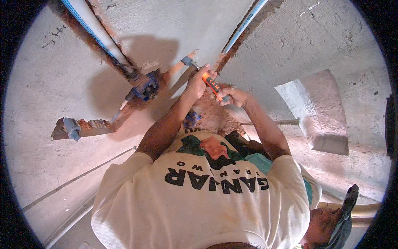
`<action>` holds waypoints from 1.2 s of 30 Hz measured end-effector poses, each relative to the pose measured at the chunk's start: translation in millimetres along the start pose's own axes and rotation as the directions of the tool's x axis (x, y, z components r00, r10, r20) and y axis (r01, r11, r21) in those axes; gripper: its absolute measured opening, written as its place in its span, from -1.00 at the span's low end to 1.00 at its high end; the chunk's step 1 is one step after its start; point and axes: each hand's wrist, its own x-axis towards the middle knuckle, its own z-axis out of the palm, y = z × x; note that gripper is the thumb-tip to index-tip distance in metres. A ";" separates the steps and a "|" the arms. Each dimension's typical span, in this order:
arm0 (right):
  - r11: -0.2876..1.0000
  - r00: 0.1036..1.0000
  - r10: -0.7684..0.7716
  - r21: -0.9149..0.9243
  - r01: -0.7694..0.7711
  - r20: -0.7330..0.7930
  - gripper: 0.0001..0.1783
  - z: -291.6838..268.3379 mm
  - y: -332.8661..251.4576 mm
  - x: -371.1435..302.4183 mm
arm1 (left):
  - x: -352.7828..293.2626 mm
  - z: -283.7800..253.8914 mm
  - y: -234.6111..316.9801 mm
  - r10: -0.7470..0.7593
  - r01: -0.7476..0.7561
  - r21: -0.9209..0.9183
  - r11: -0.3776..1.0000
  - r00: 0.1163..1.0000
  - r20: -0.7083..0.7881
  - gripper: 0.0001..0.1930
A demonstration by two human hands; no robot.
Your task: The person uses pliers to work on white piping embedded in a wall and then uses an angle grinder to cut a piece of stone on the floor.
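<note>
Both my hands are closed around a hand tool with an orange and black handle. My left hand wraps the front part of the handle, and my right hand grips its rear end. From the handle a short metal part reaches up to a grey pipe fitting at the wall; whether it touches the fitting I cannot tell. The tool's working end is too small to make out, so its exact kind is unclear. Left of my hands, a blue and dark valve-like fitting sits in a chiselled groove.
White pipes with blue markings run in wall grooves at the upper left and upper right. Another grey fitting protrudes at the left. A light rectangular patch shows on the right wall. A person in a dark cap is at the lower right.
</note>
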 end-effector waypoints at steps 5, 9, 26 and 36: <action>0.928 0.980 0.002 -0.365 -0.076 -0.198 -0.37 43.4 -36.5 -21.5 | 2.3 -2.5 -0.8 -0.023 0.024 0.009 1.000 0.997 -0.074 -0.64; 0.889 0.975 0.061 -0.432 -0.150 -0.213 -0.41 33.3 -35.7 -13.8 | -1.0 4.3 -2.1 -0.004 0.008 0.043 0.999 0.996 -0.084 -0.63; 0.775 0.979 -0.185 -0.626 0.090 -0.089 -0.65 -8.4 95.6 37.4 | -39.3 -51.0 -54.7 -0.099 0.175 0.383 0.907 0.973 -0.209 -0.63; 0.763 0.988 0.062 -0.645 0.044 0.140 -0.52 91.7 158.2 68.4 | -162.1 -236.3 -104.5 0.017 0.258 0.686 0.680 0.930 -0.367 -0.60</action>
